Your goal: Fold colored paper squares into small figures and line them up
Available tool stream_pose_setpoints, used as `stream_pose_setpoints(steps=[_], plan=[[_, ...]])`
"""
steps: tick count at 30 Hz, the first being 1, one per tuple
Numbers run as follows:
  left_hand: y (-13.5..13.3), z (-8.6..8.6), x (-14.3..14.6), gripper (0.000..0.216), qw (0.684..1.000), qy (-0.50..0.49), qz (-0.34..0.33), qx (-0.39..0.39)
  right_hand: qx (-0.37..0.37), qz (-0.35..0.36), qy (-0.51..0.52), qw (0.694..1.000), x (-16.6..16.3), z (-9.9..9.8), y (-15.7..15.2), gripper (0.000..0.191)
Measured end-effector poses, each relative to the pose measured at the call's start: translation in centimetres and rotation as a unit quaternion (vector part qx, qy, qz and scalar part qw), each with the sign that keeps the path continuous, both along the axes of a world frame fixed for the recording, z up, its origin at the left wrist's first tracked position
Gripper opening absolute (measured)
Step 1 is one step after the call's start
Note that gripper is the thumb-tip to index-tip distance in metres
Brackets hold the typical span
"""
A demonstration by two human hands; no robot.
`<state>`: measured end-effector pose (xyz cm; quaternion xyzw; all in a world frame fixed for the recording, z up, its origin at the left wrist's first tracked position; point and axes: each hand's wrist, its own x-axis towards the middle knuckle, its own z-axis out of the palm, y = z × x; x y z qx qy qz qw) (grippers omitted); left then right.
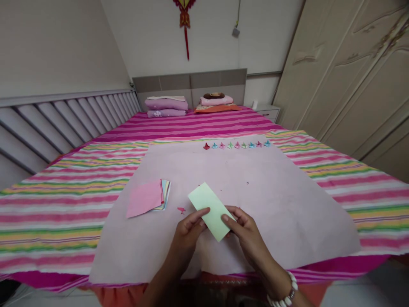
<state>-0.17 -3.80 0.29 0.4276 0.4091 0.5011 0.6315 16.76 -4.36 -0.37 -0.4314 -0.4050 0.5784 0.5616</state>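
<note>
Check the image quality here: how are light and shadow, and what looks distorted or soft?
Head view: dim light, no strong glare on the green paper; head view: faint shadowing on the pale sheet by the right hand; head view: wide-angle stretch, the wardrobe leaning; head view: the row of folded papers too soft for fine detail.

The left hand (188, 227) and right hand (248, 227) hold a pale-green rectangular paper (215, 210) over a pale flat mat (294, 221). Left: pink-topped stack of coloured papers (145, 199). Far edge: row of nine small folded-paper figures (237, 145).
</note>
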Motion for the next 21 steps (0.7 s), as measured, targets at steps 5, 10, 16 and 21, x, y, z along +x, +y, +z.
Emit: stream_pose_setpoints(steps=[5,10,16,21], plan=[[0.1,0.6,-0.2,0.039,0.999,-0.032,0.033,-0.013,0.113,-0.004,-0.084,0.990,1.5,-0.2,-0.4,0.037],[0.0,1.3,0.0,0.045,0.998,-0.049,0.032,-0.027,0.212,0.004,-0.159,0.964,1.5,-0.5,-0.2,0.034],[-0.4,1.8,0.5,0.042,0.998,-0.010,0.054,-0.020,0.212,-0.015,-0.149,0.966,1.0,-0.3,0.1,0.011],[-0.5,2.0,0.6,0.028,0.992,0.069,0.106,0.002,0.160,-0.001,-0.087,0.983,0.7,-0.2,-0.1,0.006]])
